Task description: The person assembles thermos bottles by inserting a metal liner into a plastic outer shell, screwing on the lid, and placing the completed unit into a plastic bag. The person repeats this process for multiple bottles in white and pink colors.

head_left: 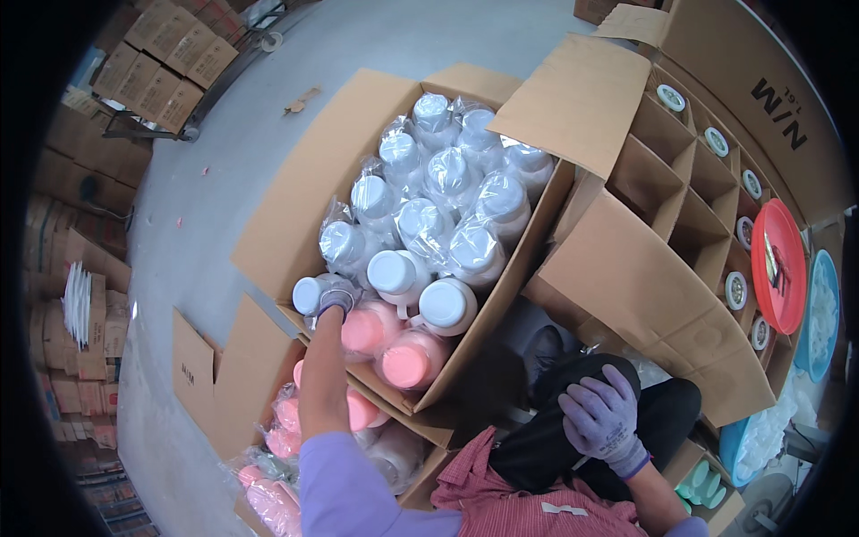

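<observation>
My left hand [338,294], in a grey-purple glove, reaches over the near left corner of a large open carton [309,170]. Its fingers wrap round a plastic jug [309,295] with a pale blue lid; the jug's lower part is hidden. Beside it stand unwrapped blue-lidded jugs [394,272] and pink-lidded jugs [404,365]. Behind these, several blue-lidded jugs [447,172] sit in clear plastic bags. Gloved as well, my right hand [604,421] rests on my dark-trousered knee, fingers stretched and holding nothing.
A second carton [242,376] with bagged pink jugs lies at the near left. To the right stands a divided carton [658,179] with white-rimmed round items in some cells. Red [777,268] and blue basins [821,318] stand beyond it. Stacked boxes [165,58] occupy the far left.
</observation>
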### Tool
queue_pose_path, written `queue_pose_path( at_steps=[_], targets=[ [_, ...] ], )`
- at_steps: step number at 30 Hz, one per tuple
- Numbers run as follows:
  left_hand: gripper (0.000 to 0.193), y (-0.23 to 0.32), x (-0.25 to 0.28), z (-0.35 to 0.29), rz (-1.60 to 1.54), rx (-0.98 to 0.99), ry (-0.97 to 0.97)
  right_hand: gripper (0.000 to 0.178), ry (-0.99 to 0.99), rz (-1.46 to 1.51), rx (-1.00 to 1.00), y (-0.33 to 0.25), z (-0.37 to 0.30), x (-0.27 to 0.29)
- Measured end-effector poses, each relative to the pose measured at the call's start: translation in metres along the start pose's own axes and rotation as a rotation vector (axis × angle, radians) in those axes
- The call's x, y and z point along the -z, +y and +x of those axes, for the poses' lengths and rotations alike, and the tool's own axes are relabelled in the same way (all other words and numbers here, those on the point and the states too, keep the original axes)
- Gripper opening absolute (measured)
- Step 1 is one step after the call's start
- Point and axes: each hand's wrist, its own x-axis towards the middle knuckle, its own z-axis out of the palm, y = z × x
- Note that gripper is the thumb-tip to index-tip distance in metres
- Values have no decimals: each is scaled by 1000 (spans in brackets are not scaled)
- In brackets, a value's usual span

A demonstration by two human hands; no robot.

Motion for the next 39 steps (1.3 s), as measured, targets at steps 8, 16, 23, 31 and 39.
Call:
queue_pose_path(
  at_steps=[8, 16, 23, 31, 39],
  targets=[
    [52, 32, 87, -66, 0, 139, -138, 31, 36, 9, -18, 2, -1, 3],
    [20, -2, 158, -230, -26, -178, 826, 31, 37, 90, 16, -6, 9, -3],
    [21, 134, 177, -400, -796, -792, 1087, 110, 412, 335, -224, -34, 77, 67],
    [15, 305, 114, -471, -1128, -1319, 912, 84, 546, 183, -183, -2, 10, 186],
    [17, 311, 46, -465, -1287, -1568, 92, 74, -224, -92, 326, -23, -50, 246]
  ],
)
